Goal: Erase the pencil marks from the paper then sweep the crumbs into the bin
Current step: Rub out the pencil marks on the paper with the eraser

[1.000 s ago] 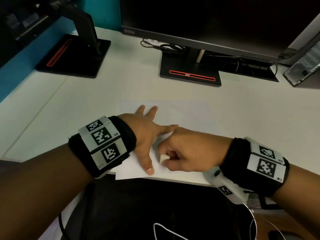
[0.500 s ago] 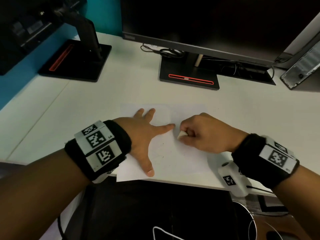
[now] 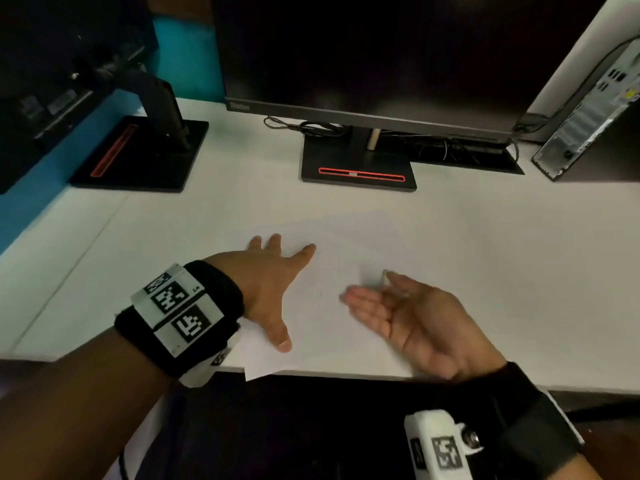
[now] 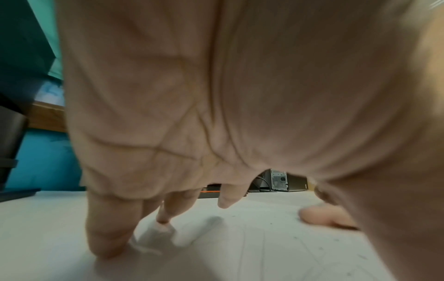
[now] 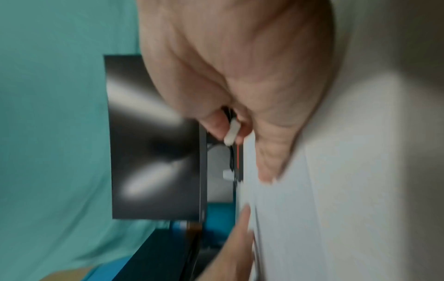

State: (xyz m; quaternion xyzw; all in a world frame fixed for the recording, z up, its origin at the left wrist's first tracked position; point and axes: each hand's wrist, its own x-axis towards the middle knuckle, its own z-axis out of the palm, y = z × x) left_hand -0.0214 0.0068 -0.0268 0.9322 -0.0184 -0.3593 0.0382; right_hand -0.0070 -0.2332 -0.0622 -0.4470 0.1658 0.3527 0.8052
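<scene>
i pinch the small white eraser [image 3: 383, 279] between the thumb and forefinger of my right hand [image 3: 412, 317], the other fingers loose and nearly straight, the hand turned on its edge with the palm facing left over the near right part of the paper [image 3: 332, 271]. my left hand [image 3: 266, 282] lies flat with fingers spread, pressing on the paper's left side, holding nothing. faint dark specks dot the paper between my two hands. the paper sits on the white desk [image 3: 502, 271], its near corner poking over the desk's front edge. beyond the paper stands a dark monitor [image 3: 363, 57] on its black base.
</scene>
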